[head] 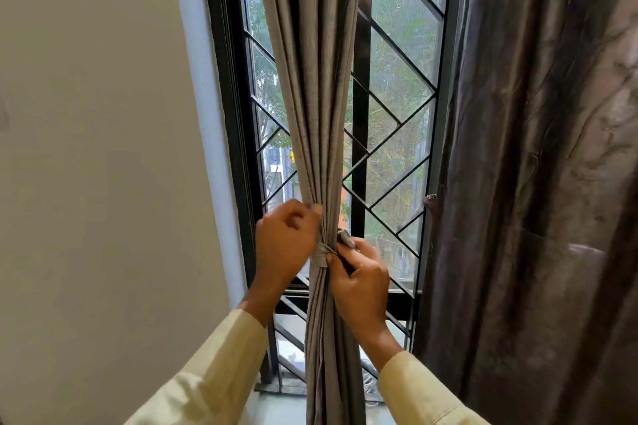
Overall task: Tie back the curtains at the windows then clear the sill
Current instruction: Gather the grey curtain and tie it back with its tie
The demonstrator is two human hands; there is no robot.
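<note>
- Grey curtain [317, 97] bunched into one narrow bundle, hanging right down the middle of the window [400, 55].
- Matching grey tie-back [322, 257] wrapped round the bundle, level with the window's lower part, cinching it in.
- Left hand [286, 241] curled round the bundle's left side just above the tie-back, fingers clenched on the fabric.
- Right hand [362, 279] on the other side, thumb and fingers pinching the tie-back's loose end; small dark bit there, can't tell what.
- Pale yellow sleeves [221, 373] coming up from below the window.
- Dark brown curtain [535, 183] hanging loose over the window's right edge.
- Plain cream wall [103, 148] left of the window.
- Strip of sill [276, 407] at the window's foot, partly hidden behind the bundle.
</note>
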